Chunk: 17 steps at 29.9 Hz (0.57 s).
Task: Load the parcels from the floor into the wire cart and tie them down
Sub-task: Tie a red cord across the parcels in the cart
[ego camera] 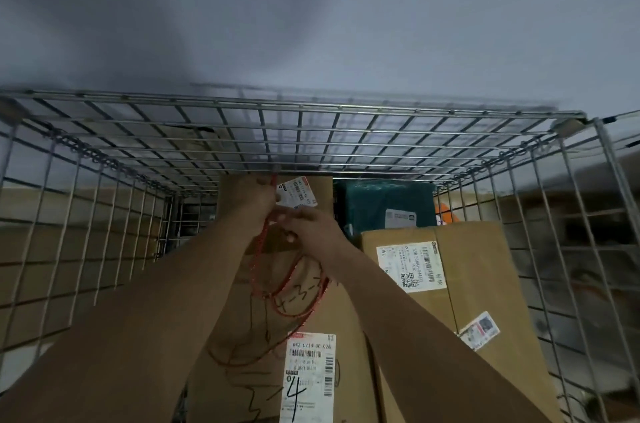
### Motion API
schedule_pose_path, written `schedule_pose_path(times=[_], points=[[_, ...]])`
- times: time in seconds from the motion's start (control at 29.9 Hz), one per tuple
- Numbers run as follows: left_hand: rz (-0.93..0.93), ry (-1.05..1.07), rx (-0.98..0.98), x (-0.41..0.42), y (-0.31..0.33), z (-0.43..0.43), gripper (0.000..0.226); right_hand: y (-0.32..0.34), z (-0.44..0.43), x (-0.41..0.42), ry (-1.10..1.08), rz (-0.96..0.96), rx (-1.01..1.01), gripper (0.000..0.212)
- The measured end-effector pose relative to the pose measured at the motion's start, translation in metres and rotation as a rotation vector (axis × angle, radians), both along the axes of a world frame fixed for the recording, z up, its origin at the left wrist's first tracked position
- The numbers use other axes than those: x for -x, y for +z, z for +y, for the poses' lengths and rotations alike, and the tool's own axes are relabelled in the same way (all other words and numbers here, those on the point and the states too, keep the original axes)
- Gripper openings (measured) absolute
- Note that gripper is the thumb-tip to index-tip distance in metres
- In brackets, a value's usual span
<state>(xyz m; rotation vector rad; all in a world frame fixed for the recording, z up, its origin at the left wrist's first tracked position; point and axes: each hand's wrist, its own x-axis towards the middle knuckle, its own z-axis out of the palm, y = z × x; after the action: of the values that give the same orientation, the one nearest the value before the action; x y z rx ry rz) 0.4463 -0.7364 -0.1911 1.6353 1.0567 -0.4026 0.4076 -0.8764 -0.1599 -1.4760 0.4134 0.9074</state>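
Both hands reach into the wire cart point(301, 106) toward its far wall. The left hand point(254, 200) has its fingers curled round a red cord point(258, 259) right at that wall's lower wires; whether the cord passes round a wire I cannot tell. The right hand point(311, 230), just beside it, pinches the same cord, whose slack hangs in loops over the tall brown box point(242, 318) mid-cart. A second brown box point(478, 270) lies along the right wall, a teal parcel point(381, 200) behind it, toward the far right corner
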Motion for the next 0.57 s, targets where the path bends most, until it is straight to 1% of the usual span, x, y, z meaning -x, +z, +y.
schedule_pose_path(times=[0.07, 0.2, 0.3, 0.37, 0.4, 0.47, 0.53, 0.57], points=[[0.012, -0.027, 0.016, -0.009, -0.005, -0.003, 0.018, -0.007, -0.003, -0.002, -0.025, 0.003, -0.013, 0.016], [0.017, 0.023, 0.066, -0.015, -0.015, -0.012, 0.021, -0.015, -0.009, -0.004, -0.057, 0.005, -0.017, 0.016], [0.055, 0.044, 0.077, -0.011, -0.026, -0.011, 0.015, -0.016, -0.011, -0.005, -0.029, -0.007, -0.022, 0.02], [0.106, 0.041, 0.133, -0.005, -0.045, -0.004, 0.017, -0.017, -0.012, -0.004, -0.006, -0.023, 0.0, 0.019], [0.123, 0.039, 0.168, -0.002, -0.072, 0.004, 0.021, -0.017, -0.012, -0.003, -0.012, -0.027, 0.0, 0.018], [0.163, 0.025, 0.163, 0.002, -0.096, 0.013, 0.025, -0.014, -0.014, 0.0, -0.029, -0.019, -0.011, 0.018], [0.193, 0.015, 0.129, 0.003, -0.093, 0.015, 0.022, -0.007, -0.017, 0.003, -0.01, -0.015, 0.001, 0.022], [0.2, -0.004, 0.098, 0.004, -0.07, 0.01, 0.018, -0.004, -0.02, 0.005, 0.013, -0.018, 0.017, 0.023]])
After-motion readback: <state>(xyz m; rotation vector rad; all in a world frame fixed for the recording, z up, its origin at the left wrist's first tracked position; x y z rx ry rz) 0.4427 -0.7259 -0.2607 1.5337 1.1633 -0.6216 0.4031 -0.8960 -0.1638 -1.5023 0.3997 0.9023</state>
